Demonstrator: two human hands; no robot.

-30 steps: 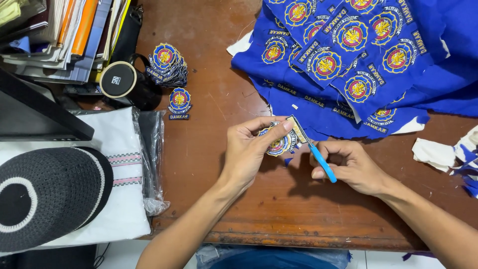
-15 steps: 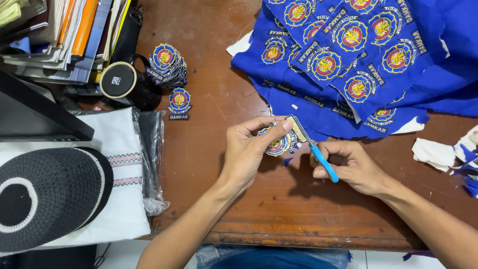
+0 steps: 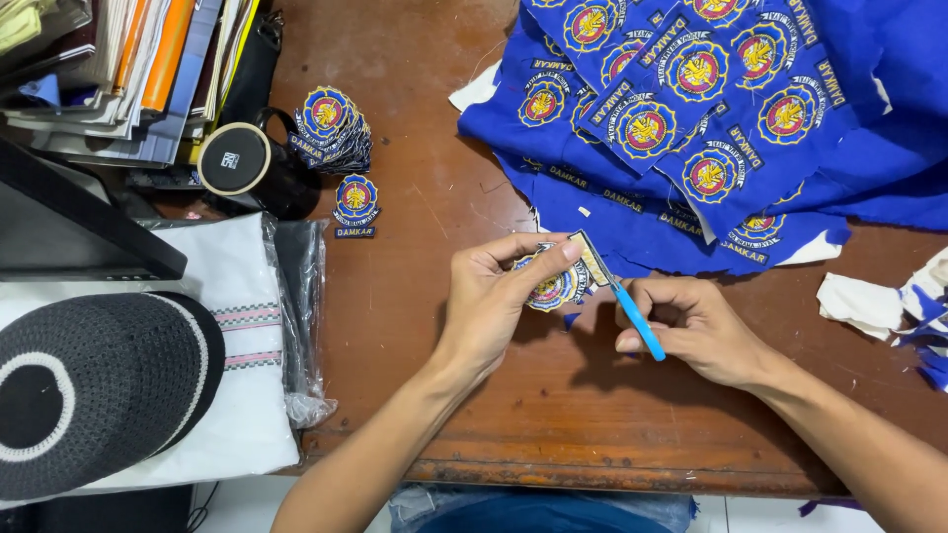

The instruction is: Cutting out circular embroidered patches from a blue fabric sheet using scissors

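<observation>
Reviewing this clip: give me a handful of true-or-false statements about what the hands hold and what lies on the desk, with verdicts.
1. The left hand holds a round embroidered patch above the wooden desk. True.
2. The right hand holds a red marker. False: it holds a blue-handled cutting tool, whose tip meets the patch edge.
3. A stack of finished patches sits beside a black mug. True.
4. The blue cloth with uncut patches lies at the near left corner of the desk. False: it lies at the far right.
5. A black cap rests on a folded white garment in a plastic wrapper. True.
6. Both hands are empty. False: each holds something.
</observation>
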